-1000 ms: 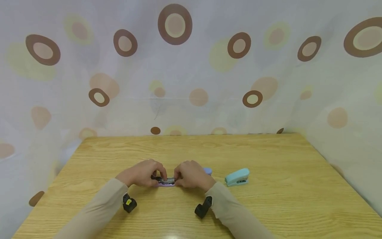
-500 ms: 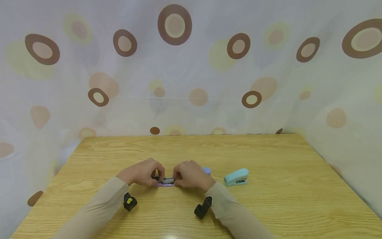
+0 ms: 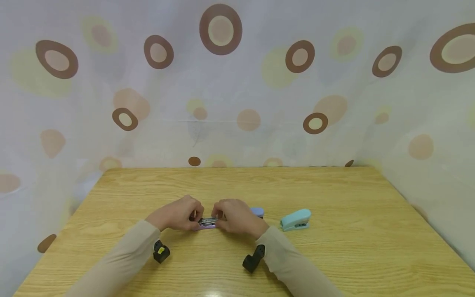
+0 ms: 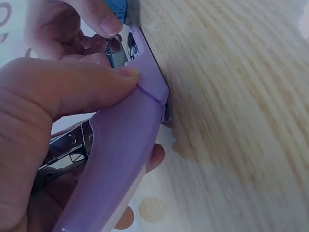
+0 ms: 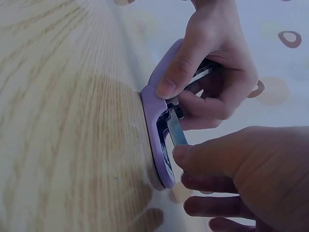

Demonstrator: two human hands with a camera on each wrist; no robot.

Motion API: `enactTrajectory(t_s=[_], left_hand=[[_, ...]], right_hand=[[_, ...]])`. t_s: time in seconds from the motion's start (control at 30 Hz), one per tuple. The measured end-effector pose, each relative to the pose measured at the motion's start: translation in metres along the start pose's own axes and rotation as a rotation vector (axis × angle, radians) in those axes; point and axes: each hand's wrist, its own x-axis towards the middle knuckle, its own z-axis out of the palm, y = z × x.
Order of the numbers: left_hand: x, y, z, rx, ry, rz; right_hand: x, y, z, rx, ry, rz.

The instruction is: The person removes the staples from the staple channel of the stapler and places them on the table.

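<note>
A purple stapler (image 3: 208,226), folded open with its metal inside exposed, is between both hands, on or just over the table. My left hand (image 3: 182,213) grips it; in the left wrist view the thumb (image 4: 104,87) presses on its purple body (image 4: 128,116). Opposite, my right hand (image 3: 237,216) pinches a narrow silver metal strip (image 5: 176,126) that slants out of the stapler's base (image 5: 157,130). Whether that strip is a row of staples or a stapler part, I cannot tell. Its far end is hidden inside the stapler.
Behind the right hand stands a blue stapler (image 3: 257,212), partly covered. A light turquoise stapler (image 3: 295,220) stands further right on the wooden table (image 3: 352,247). A patterned cloth (image 3: 237,82) hangs behind the table.
The right fingers have shifted slightly left over the stapler. The stapler's right end looks a little higher. My left hand keeps its grip, and the other staplers stay put.
</note>
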Motion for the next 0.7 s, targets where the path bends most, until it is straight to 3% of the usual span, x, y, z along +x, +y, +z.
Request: enactTrajectory(t_s=[0.3,0.7], left_hand=[[-0.0011,0.0002,-0.0001,-0.036,-0.017,-0.006],[-0.0026,0.0031,-0.0011,-0.049,-0.029,-0.022]], right_hand=[[-0.0006,-0.0002,0.0011,0.018,-0.004,0.014],[0.0006,0.0012,0.0038,-0.043,0.007,-0.007]])
